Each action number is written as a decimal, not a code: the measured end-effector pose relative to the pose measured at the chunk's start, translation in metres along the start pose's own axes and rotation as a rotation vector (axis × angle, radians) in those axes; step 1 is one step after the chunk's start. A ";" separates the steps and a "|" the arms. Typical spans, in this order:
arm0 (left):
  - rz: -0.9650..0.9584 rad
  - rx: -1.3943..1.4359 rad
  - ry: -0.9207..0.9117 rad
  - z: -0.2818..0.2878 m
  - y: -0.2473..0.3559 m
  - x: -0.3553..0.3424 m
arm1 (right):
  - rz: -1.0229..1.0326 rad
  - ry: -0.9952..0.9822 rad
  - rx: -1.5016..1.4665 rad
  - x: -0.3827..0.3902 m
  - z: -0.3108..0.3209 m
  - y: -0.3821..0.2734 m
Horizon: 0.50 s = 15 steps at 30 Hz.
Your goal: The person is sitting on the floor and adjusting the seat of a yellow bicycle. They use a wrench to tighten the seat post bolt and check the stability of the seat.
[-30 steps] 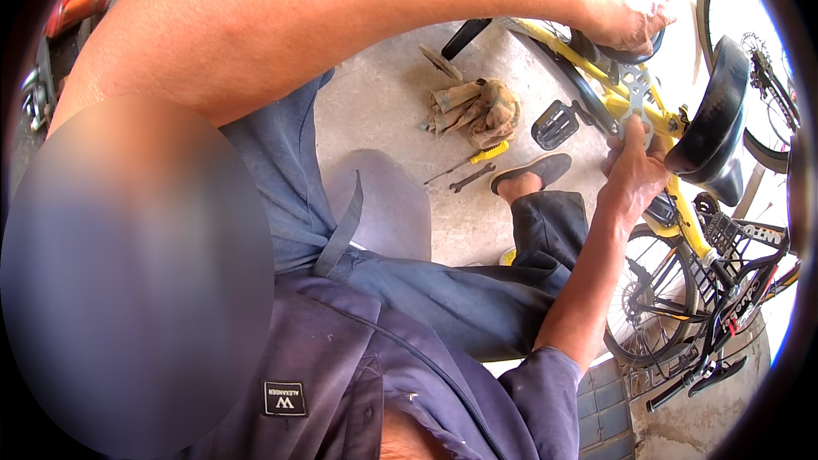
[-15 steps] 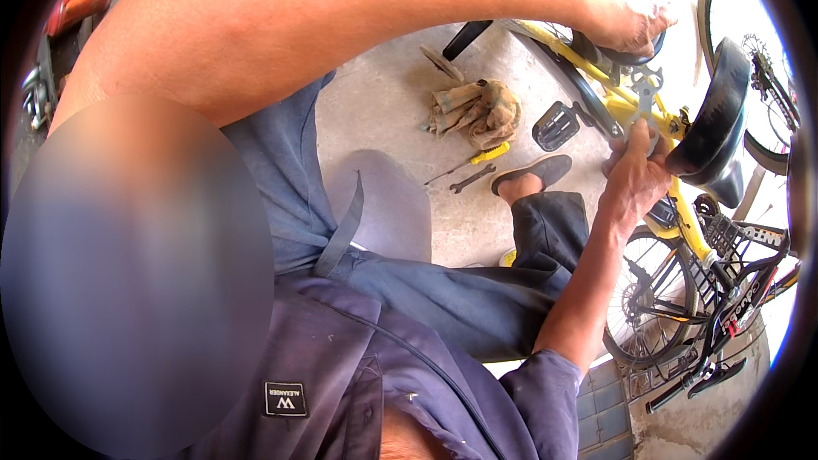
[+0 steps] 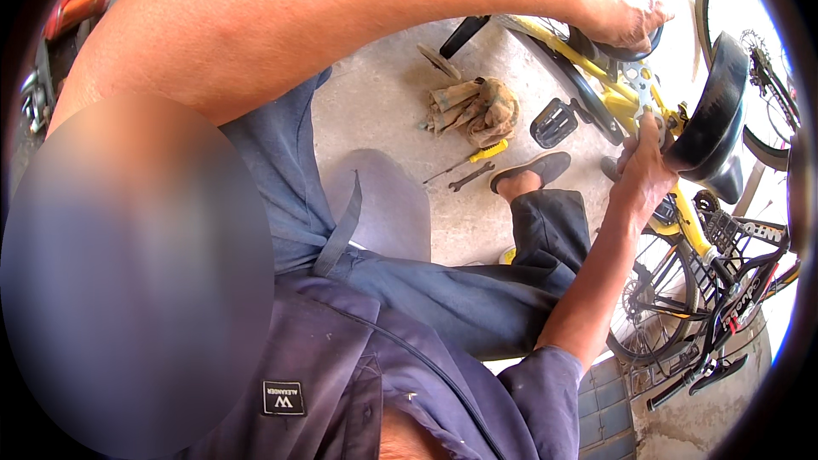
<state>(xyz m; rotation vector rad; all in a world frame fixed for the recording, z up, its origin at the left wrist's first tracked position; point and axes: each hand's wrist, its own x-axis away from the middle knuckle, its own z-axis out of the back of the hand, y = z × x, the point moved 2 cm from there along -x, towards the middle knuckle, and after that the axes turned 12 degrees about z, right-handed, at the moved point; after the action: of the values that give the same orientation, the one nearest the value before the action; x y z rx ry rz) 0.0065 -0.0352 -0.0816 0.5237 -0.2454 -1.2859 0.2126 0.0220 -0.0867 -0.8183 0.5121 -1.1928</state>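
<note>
My right hand (image 3: 645,169) is closed round the lower end of a flat silver multi-hole wrench (image 3: 639,81), thumb lying along it. The wrench's broad head lies against or just in front of the yellow bicycle frame (image 3: 694,220); contact is unclear. Right beside that hand is a black saddle (image 3: 711,111). My left arm stretches across the top of the view. At its end my left hand (image 3: 626,21) is curled at a black rounded part (image 3: 635,55) of the bicycle. Glare washes out its fingers, and what they grip is hidden.
On the concrete floor lie a dirty cloth (image 3: 486,111), a yellow-handled screwdriver (image 3: 487,152) and an open-ended wrench (image 3: 471,176). A black pedal (image 3: 554,123) sticks out near my shoe (image 3: 537,172). Another bicycle's wheel (image 3: 656,298) stands at the lower right.
My right hand has shifted slightly to the right, and the wrench in it has tilted so its head sits closer to the yellow frame. My left hand stays almost where it was.
</note>
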 end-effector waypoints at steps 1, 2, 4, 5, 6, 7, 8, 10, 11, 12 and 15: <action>-0.004 -0.005 0.011 0.000 0.000 0.002 | 0.002 -0.009 0.021 0.000 0.000 0.000; -0.008 -0.005 0.010 0.000 0.001 0.002 | 0.004 -0.018 0.042 0.001 0.000 0.000; -0.010 -0.007 0.013 0.002 0.000 0.003 | 0.007 -0.029 0.071 0.000 -0.001 -0.002; -0.004 0.030 -0.014 -0.002 0.000 0.000 | 0.006 -0.028 0.080 -0.002 0.000 -0.003; 0.002 0.065 -0.041 -0.008 0.002 -0.004 | 0.004 -0.028 0.088 -0.003 0.002 -0.002; 0.008 0.100 -0.067 -0.014 0.002 -0.007 | 0.007 -0.033 0.066 -0.004 0.003 -0.001; 0.005 0.079 -0.050 -0.019 -0.001 -0.008 | 0.012 -0.038 0.044 -0.005 0.004 0.001; -0.014 0.048 -0.023 -0.021 0.002 -0.010 | 0.011 -0.019 0.051 -0.004 0.006 0.004; -0.024 0.033 -0.009 -0.022 0.003 -0.011 | 0.011 -0.002 0.077 0.000 0.003 0.003; -0.025 0.011 0.009 -0.021 0.003 -0.010 | 0.017 0.007 0.098 0.002 0.000 0.001; -0.013 -0.004 0.027 -0.014 0.002 -0.008 | 0.035 0.030 0.093 0.002 -0.002 -0.006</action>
<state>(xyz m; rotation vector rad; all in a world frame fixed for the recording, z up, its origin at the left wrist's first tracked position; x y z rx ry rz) 0.0122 -0.0246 -0.0915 0.5398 -0.2167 -1.2907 0.2079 0.0187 -0.0829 -0.7100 0.4897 -1.1892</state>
